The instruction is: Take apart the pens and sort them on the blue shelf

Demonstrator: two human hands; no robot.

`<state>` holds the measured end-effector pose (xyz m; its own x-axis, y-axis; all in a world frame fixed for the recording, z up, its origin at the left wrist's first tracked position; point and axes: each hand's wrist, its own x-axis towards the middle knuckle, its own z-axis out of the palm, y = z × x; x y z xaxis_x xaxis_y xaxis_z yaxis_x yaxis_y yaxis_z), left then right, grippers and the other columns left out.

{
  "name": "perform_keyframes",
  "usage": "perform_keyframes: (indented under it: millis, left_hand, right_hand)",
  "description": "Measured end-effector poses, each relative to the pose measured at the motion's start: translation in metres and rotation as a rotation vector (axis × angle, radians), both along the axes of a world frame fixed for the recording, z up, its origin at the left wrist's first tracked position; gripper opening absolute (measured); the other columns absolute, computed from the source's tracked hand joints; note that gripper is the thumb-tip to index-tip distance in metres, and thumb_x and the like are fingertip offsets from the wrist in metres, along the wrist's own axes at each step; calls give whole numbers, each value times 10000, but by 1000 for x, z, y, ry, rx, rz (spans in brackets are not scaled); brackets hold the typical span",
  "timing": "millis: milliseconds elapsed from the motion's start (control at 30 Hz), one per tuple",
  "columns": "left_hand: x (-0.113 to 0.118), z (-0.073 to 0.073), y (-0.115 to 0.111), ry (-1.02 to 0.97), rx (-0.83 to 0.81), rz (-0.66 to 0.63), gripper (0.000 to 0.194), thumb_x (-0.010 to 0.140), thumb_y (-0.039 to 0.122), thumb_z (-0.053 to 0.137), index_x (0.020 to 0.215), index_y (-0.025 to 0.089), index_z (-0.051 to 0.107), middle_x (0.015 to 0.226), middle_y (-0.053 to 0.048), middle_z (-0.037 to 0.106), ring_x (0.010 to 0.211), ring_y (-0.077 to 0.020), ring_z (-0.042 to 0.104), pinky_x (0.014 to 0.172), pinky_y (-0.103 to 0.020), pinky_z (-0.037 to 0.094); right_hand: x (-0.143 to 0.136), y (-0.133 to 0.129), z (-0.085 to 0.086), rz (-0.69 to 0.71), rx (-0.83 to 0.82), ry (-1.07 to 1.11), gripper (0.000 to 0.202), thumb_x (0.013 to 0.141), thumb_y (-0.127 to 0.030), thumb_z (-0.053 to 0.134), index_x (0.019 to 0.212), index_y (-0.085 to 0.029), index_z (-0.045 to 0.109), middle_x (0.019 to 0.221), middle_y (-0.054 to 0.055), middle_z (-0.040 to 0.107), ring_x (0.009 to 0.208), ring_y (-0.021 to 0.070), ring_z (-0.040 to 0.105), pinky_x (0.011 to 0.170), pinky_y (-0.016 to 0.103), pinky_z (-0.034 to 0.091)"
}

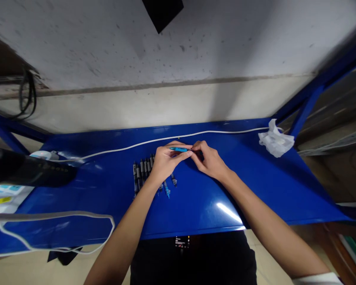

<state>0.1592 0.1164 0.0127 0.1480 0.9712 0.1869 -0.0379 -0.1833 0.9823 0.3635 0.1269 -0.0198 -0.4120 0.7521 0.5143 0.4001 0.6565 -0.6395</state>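
1. One blue table (255, 190) is seen closest in, easily the biggest thing here.
2. Two white cables are laid on it: one cable (154, 141) along the back, one looped cord (77, 215) at the front left.
3. One crumpled white bag (275, 139) is parked at the right rear.
4. Roughly eight pens (142, 171) are lined up, partly hidden under the left wrist.
5. One blue pen (178, 149) is pinched above the table's middle, with left hand (164, 160) fingers closed round its barrel and right hand (209, 159) fingertips gripping its end.
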Motion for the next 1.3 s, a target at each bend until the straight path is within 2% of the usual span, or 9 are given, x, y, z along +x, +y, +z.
perform_keyframes:
  millis: [200, 433, 567, 700, 867, 967, 1133, 1233, 1300]
  left_hand:
    - [0, 1, -1, -12, -2, -14, 211, 854, 351, 936, 1034, 246, 901, 1076, -80, 811, 1001, -249, 780, 908, -385, 665]
    - [0, -3, 1, 50, 46, 38, 207, 963, 399, 832, 1080, 239, 890, 1105, -90, 828, 873, -197, 746, 728, -308, 625]
    - [-1, -5, 2, 28, 28, 29, 238, 957, 410, 836, 1111, 235, 885, 1124, -89, 831, 904, -205, 757, 742, -303, 632]
    - [-1, -5, 2, 33, 21, 32, 263, 959, 434, 832, 1112, 226, 883, 1128, -94, 820, 863, -192, 736, 706, -291, 618]
    - [-2, -2, 2, 53, 33, 26, 237, 970, 422, 822, 1098, 232, 882, 1129, -96, 805, 872, -192, 728, 706, -291, 595]
    - [-2, 0, 1, 64, 51, 17, 235, 986, 427, 802, 1104, 240, 879, 1137, -94, 793, 923, -205, 728, 722, -293, 590]
    - [-1, 3, 1, 61, 64, 18, 248, 981, 449, 806, 1092, 239, 877, 1120, -90, 790, 869, -195, 711, 726, -301, 582]
    - [-2, 2, 1, 62, 49, 30, 282, 980, 482, 801, 1109, 242, 876, 1130, -94, 789, 849, -195, 702, 712, -306, 586]
    - [-2, 2, 1, 58, 51, 21, 290, 989, 483, 789, 1126, 240, 873, 1151, -99, 790, 903, -211, 714, 730, -307, 593]
  right_hand:
    - [0, 0, 0, 3, -17, -28, 136, 1160, -392, 524, 1157, -258, 505, 1048, 58, 697, 776, 176, 645, 682, 317, 495]
    - [-2, 0, 7, 25, 20, -64, 208, 1193, -390, 413, 1133, -257, 561, 1010, 65, 641, 828, 204, 620, 764, 358, 536]
    - [-3, -1, 6, -22, -22, 1, 208, 1144, -453, 560, 1217, -259, 542, 1030, 62, 676, 823, 210, 655, 735, 350, 546]
    - [-3, -1, 5, 13, -28, -38, 171, 1182, -385, 452, 1214, -261, 566, 1043, 62, 683, 856, 209, 664, 778, 357, 545]
    - [-3, 1, 5, -34, -34, 10, 204, 1151, -451, 534, 1212, -258, 565, 1036, 65, 682, 825, 212, 651, 750, 354, 546]
    - [-3, 1, 5, 16, -22, -29, 230, 1185, -416, 424, 1152, -260, 590, 1023, 65, 669, 841, 216, 643, 790, 365, 552]
    - [-3, 1, 4, -33, -25, 47, 240, 1150, -477, 533, 1237, -257, 575, 1058, 77, 696, 871, 226, 670, 786, 361, 571]
    - [-3, 0, 5, 1, -16, 31, 261, 1186, -436, 430, 1150, -253, 613, 1012, 68, 688, 849, 213, 654, 804, 362, 567]
    - [-3, 0, 6, -3, -9, 30, 259, 1180, -450, 458, 1178, -250, 622, 1033, 71, 693, 869, 214, 655, 815, 362, 568]
